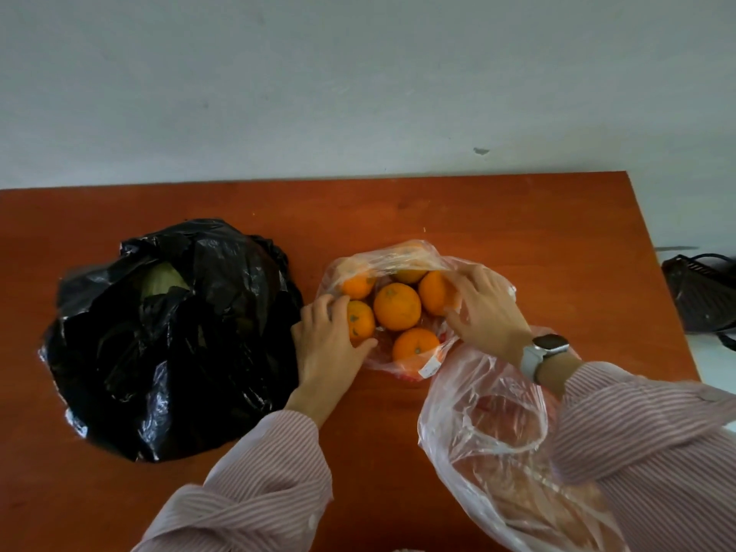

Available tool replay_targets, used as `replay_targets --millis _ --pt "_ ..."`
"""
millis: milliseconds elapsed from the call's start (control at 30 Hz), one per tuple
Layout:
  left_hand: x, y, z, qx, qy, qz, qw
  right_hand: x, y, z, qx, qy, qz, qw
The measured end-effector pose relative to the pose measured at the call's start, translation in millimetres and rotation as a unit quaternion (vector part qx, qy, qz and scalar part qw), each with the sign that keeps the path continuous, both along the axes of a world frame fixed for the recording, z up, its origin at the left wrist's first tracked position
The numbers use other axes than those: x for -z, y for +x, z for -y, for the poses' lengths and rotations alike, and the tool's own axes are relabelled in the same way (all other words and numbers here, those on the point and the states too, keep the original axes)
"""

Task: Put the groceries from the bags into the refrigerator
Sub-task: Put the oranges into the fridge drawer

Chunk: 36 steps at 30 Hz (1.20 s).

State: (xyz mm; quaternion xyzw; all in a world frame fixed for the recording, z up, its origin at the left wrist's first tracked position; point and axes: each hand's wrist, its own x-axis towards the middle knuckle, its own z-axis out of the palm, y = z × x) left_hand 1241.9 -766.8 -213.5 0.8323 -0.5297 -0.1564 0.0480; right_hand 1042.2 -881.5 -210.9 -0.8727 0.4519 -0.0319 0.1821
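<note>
On reddish-brown wooden table (478,217), clear thin plastic bag (402,256) of round oranges (397,306) at centre, left hand (328,344) gripping its near-left edge, right hand (484,304) apparently pinching its right rim, crumpled black plastic bag (171,344) left.

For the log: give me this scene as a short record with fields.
surface: wooden table against a pale wall
left hand: grips the left edge of the orange bag
right hand: grips that bag's right edge
oranges: six visible, in the opened bag
black bag: left of the oranges, something pale green showing inside
clear bag: near right, contents unclear
refrigerator: not in view
</note>
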Motion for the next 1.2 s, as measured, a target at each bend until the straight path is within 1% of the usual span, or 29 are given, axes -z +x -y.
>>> replay_targets --millis 67,100,167,300,400,467,567,633,700,767,833,900,1000,1100,1200 --pt "6 -2 0 0.031 -0.008 0.006 0.999 2 6 -1 -0.008 0.004 -0.037 0.999" --pt "9 -3 2 0.028 0.004 0.004 1.0 3 10 -1 0.008 0.019 -0.058 0.998" --pt "13 -5 4 0.005 0.021 0.002 1.0 5 16 -1 0.032 0.019 -0.081 0.996" --pt "18 -8 4 -0.001 0.013 0.012 1.0 6 19 -3 0.045 0.021 -0.094 0.994" --pt "11 -5 1 -0.023 -0.01 -0.031 0.999 5 17 -5 0.045 0.022 -0.084 0.995" --pt "0 -5 -4 -0.06 -0.058 -0.098 0.992 0 12 -9 0.06 0.039 -0.039 0.997" --pt "-23 -10 -13 -0.127 -0.147 -0.225 0.955 -13 3 -18 0.095 0.063 0.087 0.99" --pt "-40 -17 -16 -0.157 -0.186 -0.273 0.931 -29 -2 -25 0.13 0.109 0.175 0.97" --pt "-55 -23 -16 -0.162 -0.214 -0.3 0.915 -45 -6 -31 0.165 0.17 0.267 0.934" --pt "-69 -29 -17 -0.145 -0.233 -0.318 0.908 -59 -12 -39 0.191 0.187 0.326 0.907" --pt "-81 -37 -17 -0.111 -0.243 -0.319 0.909 -71 -22 -51 0.207 0.18 0.36 0.892" --pt "-95 -46 -17 -0.066 -0.245 -0.322 0.912 -83 -36 -66 0.217 0.175 0.382 0.881" --pt "-114 -68 -22 0.001 -0.243 -0.348 0.906 -104 -63 -100 0.257 0.162 0.396 0.866" --pt "-130 -99 -39 0.098 -0.233 -0.401 0.881 -122 -95 -154 0.317 0.114 0.418 0.844" --pt "-139 -136 -66 0.197 -0.192 -0.444 0.853 -131 -126 -219 0.39 0.062 0.428 0.813"
